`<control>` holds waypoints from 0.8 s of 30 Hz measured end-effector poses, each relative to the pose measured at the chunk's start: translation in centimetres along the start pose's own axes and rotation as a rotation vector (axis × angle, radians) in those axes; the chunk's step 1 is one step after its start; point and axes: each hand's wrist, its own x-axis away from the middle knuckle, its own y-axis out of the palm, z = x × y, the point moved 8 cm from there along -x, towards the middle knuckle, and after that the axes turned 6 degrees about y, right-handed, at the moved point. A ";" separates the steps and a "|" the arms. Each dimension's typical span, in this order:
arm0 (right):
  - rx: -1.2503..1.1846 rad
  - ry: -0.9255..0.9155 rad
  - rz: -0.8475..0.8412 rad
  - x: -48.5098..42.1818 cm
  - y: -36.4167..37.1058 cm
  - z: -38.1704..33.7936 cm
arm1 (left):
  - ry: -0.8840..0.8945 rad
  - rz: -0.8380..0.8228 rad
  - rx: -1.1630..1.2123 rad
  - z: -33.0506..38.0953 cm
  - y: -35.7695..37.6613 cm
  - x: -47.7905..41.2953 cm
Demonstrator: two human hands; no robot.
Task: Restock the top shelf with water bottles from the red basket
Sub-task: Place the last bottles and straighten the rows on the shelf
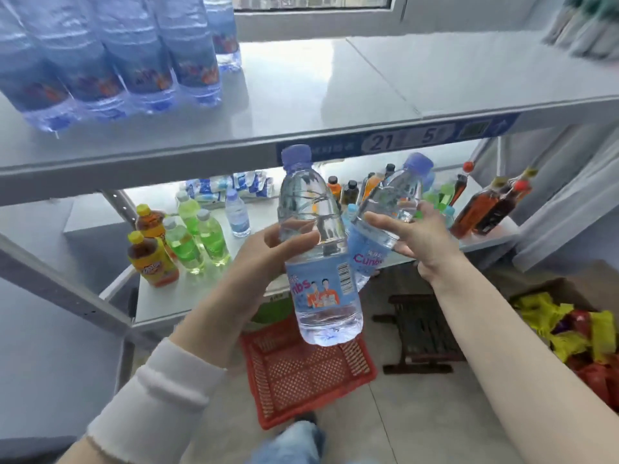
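Observation:
My left hand (264,259) grips a clear water bottle (318,296) with a blue cap and blue label, held upright just below the top shelf's front edge. My right hand (418,236) holds a second water bottle (388,212), tilted with its cap toward the upper right. The two bottles touch near their labels. The red basket (301,373) sits on the floor beneath my hands and looks bare inside. The grey top shelf (318,95) carries several water bottles (110,58) in a row at its left.
The lower shelf (160,303) holds green and orange drink bottles at left and dark tea bottles (489,205) at right. A dark wooden stool (422,333) stands on the floor right of the basket. A box of bright snack packets (569,333) sits at far right.

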 end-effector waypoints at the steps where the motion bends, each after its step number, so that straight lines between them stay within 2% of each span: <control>1: -0.002 -0.018 -0.027 -0.4 0.4 -1.5 | 0.011 0.017 0.001 0.9 -0.3 -0.7; 13: 0.076 -0.263 -0.248 -8.6 3.9 -18.1 | 0.212 0.269 0.044 9.7 -2.6 -6.8; 18: 0.133 -0.345 -0.379 -13.1 7.1 -23.3 | 0.224 0.416 0.017 11.4 -2.3 -9.2; 24: 0.190 -0.393 -0.504 -16.8 12.0 -26.3 | 0.197 0.550 0.010 12.4 -2.6 -10.6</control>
